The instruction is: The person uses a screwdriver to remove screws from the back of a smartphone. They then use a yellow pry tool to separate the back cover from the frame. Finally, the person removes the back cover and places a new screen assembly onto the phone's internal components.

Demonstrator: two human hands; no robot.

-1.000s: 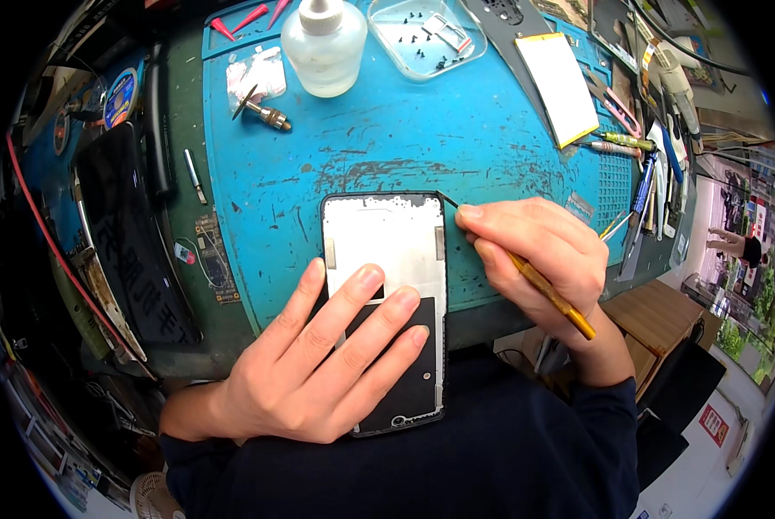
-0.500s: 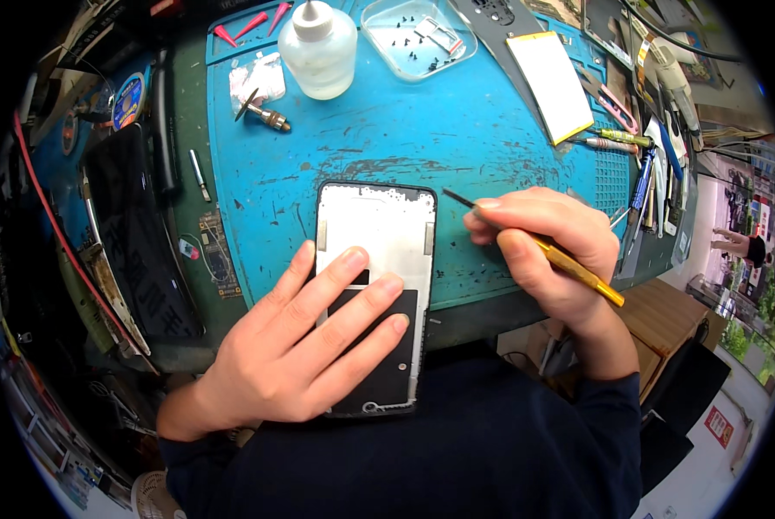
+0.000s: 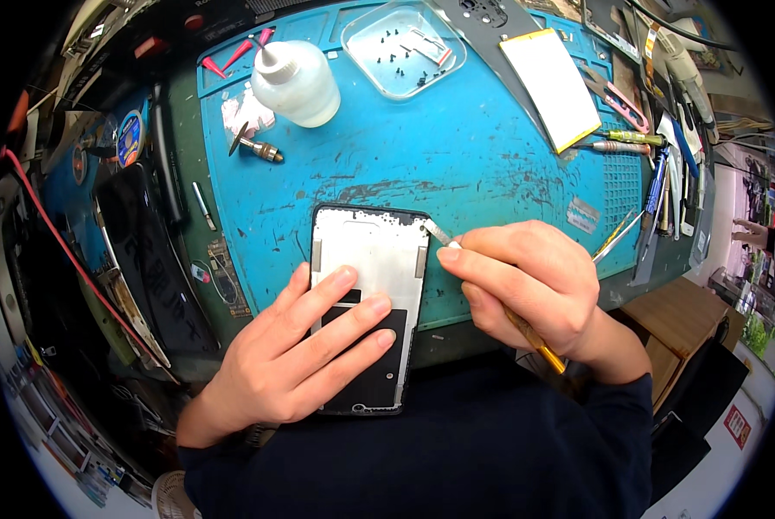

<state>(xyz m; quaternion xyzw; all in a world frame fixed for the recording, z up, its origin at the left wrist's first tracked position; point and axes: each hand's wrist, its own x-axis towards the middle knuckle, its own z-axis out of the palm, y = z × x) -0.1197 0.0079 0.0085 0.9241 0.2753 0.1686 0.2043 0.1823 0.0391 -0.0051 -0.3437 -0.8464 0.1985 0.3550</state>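
A phone frame lies on the near part of the blue mat, bare silver metal above and black below. Across its left side and middle my left hand rests flat, fingers stretched out, pressing nothing between them. My right hand pinches a slim gold-handled blade tool like a pen. Its narrow bright blade reaches the frame's upper right corner and seems to touch it there. Part of the handle is hidden by the fingers.
On the blue mat stand a clear squeeze bottle and a plastic dish of small screws. A rotary cutting disc lies left. A white-and-yellow battery-like slab, pink-handled cutters and several tools sit right. A dark phone screen is far left.
The blade tool has come from just right of the frame onto its upper right corner, and the handle has tilted steeper. My left hand keeps its place on the frame; the view has shifted slightly.
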